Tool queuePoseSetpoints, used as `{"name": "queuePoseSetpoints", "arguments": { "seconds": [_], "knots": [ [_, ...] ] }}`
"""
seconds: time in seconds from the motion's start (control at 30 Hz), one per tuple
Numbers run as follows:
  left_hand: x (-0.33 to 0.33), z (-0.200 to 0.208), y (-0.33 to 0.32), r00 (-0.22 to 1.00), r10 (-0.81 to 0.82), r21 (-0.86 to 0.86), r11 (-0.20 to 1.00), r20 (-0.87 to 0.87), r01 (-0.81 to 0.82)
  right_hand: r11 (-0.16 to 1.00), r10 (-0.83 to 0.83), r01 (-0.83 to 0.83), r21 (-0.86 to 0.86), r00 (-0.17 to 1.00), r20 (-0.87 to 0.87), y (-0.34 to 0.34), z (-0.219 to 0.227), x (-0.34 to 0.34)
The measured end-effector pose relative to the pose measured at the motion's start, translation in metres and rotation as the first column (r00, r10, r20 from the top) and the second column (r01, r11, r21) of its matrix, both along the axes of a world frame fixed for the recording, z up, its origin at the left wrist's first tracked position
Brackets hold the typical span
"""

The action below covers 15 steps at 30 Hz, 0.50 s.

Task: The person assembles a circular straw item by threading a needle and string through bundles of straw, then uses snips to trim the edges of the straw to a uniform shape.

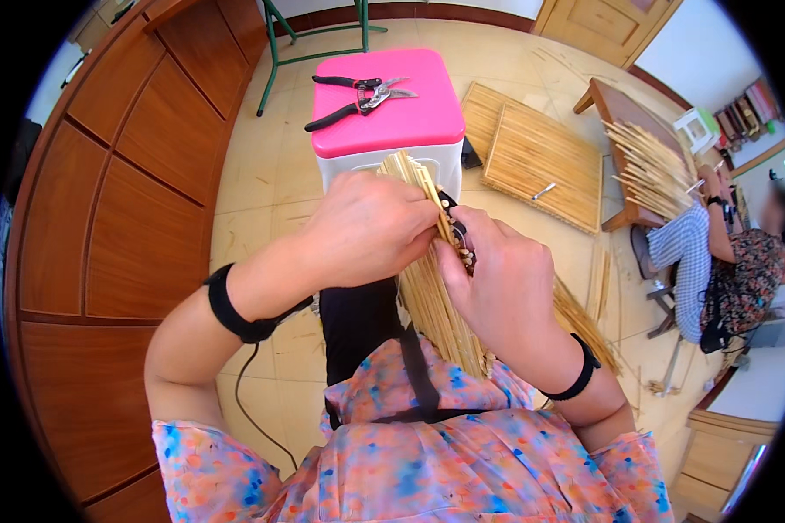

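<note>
Across my lap runs a panel of pale reed stalks [429, 301], its far end rising between my hands. My left hand [366, 222] is closed on the stalks near that end, fingers curled over the edge. Close against it, my right hand [501, 270] is closed around a dark tool [450, 206], mostly hidden by the fingers, so its kind is unclear. My right thumb presses beside the cut stalk ends. Beyond my hands, pruning shears [365, 98] with black handles lie with blades apart on a pink-topped stool [436, 118].
Flat reed panels [541, 166] lie on the floor at right, a small metal tool [544, 191] on top. Further right, a seated person [746, 261] works by a low bench [628, 105] holding loose stalks [650, 166]. Wooden cabinets [144, 183] line the left. A cable [246, 392] hangs from my left wristband.
</note>
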<state>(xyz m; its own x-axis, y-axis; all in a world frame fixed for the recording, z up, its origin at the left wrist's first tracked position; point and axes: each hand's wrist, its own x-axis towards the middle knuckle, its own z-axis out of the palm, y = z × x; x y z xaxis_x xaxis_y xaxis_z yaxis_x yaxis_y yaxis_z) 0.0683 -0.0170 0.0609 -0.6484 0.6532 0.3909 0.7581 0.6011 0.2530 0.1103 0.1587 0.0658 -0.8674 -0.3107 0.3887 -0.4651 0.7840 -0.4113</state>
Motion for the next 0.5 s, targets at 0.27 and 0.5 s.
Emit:
{"name": "queuePoseSetpoints", "arguments": {
  "seconds": [0.27, 0.5],
  "knots": [
    [-0.017, -0.010, -0.011, 0.981, -0.193, 0.059, 0.979, -0.008, 0.193, 0.977, -0.070, 0.087, 0.197, 0.993, -0.091, -0.013, 0.000, -0.002],
    [-0.011, -0.013, -0.037, 0.974, -0.218, -0.017, 0.976, 0.069, 0.219, 0.989, -0.005, 0.022, 0.143, 0.993, -0.117, -0.022, -0.005, -0.004]
  ]
}}
